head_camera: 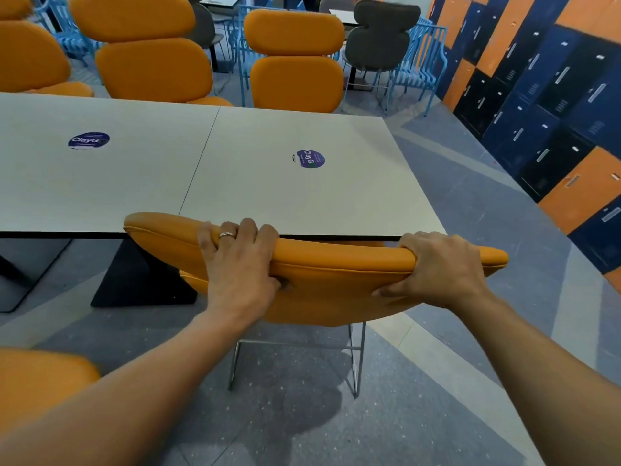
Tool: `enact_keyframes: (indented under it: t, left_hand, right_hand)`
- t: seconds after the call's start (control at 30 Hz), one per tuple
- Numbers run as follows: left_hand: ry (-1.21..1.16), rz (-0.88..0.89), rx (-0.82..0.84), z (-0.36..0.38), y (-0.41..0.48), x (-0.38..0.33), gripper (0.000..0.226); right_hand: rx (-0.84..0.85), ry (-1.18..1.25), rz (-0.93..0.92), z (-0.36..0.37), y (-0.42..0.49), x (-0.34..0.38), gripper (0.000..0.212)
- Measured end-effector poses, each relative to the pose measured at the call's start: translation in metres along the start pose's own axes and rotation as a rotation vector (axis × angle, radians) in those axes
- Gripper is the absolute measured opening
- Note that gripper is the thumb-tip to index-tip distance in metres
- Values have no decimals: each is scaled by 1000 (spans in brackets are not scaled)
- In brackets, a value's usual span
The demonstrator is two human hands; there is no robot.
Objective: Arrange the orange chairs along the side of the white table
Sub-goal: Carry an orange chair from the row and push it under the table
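Note:
An orange chair (336,264) stands at the near edge of the white table (235,169), its padded backrest top level with the tabletop. My left hand (238,264) grips the backrest top left of centre, fingers curled over it. My right hand (440,267) grips the backrest near its right end. The chair's seat is hidden under the table; its metal legs (356,358) show below. Three more orange chairs (295,62) stand along the table's far side. Part of another orange chair (40,381) shows at the lower left.
Blue wire chairs (420,55) and a dark grey chair (379,35) stand behind the far row. Blue, black and orange lockers (544,95) line the right wall. The table's black base (141,280) sits left of the held chair. Grey floor runs along the right.

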State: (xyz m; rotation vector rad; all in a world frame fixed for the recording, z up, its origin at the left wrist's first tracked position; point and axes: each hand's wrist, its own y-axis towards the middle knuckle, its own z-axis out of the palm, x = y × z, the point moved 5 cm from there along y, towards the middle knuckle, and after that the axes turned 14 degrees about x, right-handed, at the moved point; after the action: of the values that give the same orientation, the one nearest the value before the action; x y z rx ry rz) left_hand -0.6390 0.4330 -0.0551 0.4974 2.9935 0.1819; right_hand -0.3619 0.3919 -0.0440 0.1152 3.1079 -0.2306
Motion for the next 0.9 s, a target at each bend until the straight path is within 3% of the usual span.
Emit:
enact_keyframes:
  t: [0.3,0.53,0.7,0.9]
  left_hand:
    - [12,2,58,-2,-4,0,75]
    - [-149,16,199,-18,-11,5,75]
    - [-288,7,176,-40,-29,10,60]
    - [-381,-43,151,-56,-59,31,50]
  right_hand:
    - [-36,25,-22,5,-6,1,79]
    - [42,204,-73,1,-13,6,92]
    - [-22,315,-136,-4,-22,30,75]
    - [-193,468,-271,-19,-41,66,35]
